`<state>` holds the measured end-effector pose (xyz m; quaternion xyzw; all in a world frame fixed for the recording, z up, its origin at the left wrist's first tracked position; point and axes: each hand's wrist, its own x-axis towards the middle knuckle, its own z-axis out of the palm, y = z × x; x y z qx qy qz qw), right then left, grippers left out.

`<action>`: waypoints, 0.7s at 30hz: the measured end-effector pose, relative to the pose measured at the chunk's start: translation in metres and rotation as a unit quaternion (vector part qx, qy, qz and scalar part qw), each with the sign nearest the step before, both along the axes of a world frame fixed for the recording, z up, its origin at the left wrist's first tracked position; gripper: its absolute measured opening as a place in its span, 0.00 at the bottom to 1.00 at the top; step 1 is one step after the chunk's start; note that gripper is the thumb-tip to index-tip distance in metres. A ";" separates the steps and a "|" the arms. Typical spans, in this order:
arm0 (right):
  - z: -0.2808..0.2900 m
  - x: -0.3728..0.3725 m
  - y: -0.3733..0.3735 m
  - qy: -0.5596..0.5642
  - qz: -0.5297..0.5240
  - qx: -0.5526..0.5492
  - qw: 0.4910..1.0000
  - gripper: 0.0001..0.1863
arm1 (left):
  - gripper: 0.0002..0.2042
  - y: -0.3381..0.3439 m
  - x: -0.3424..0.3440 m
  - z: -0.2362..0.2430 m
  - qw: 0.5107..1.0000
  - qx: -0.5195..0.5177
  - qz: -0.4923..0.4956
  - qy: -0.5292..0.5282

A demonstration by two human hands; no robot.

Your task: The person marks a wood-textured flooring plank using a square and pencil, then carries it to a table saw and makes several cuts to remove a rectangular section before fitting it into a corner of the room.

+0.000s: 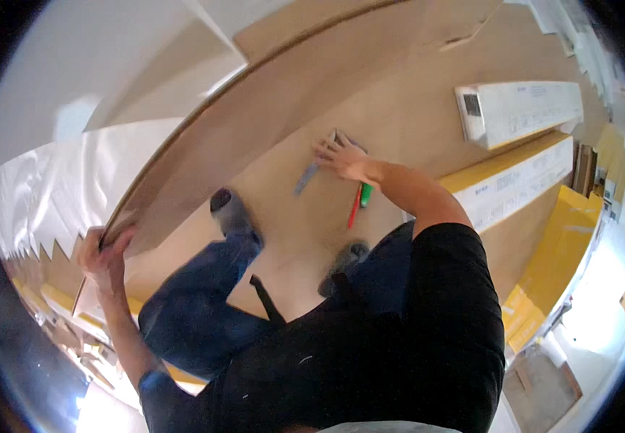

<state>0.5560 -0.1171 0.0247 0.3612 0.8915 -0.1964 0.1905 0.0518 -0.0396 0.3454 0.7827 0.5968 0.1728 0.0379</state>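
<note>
My left hand (106, 261) is closed on the dark edge of a long brown board (204, 144), fingers over the edge and thumb on the near face. The board stands tilted up from the floor, curving across the fisheye view. My right hand (341, 156) reaches down with fingers spread over a grey, flat metal tool (305, 179); the hand covers part of it, so its kind is unclear. Just below that hand lie a slim red stick-like thing (355, 208) and a short green thing (366, 195), side by side.
Long white packages (525, 112) with yellow sides lie at the right, near a yellow sheet (554, 252). Crumpled white plastic sheeting (59, 169) hangs beyond the board. My feet, in grey socks (231, 211), rest on the brown floor surface (291, 245).
</note>
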 end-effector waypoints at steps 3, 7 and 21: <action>-0.044 0.089 -0.039 0.073 0.098 0.044 0.992 0.40 | 0.23 -0.029 0.022 0.021 0.998 0.029 0.010 0.048; -0.043 0.133 -0.051 -0.022 0.083 -0.033 0.996 0.38 | 0.26 -0.051 0.021 0.035 0.993 0.005 0.069 0.091; -0.014 0.333 0.291 -0.049 -0.569 0.202 0.796 0.36 | 0.30 0.005 0.023 -0.014 0.994 -0.061 0.053 0.070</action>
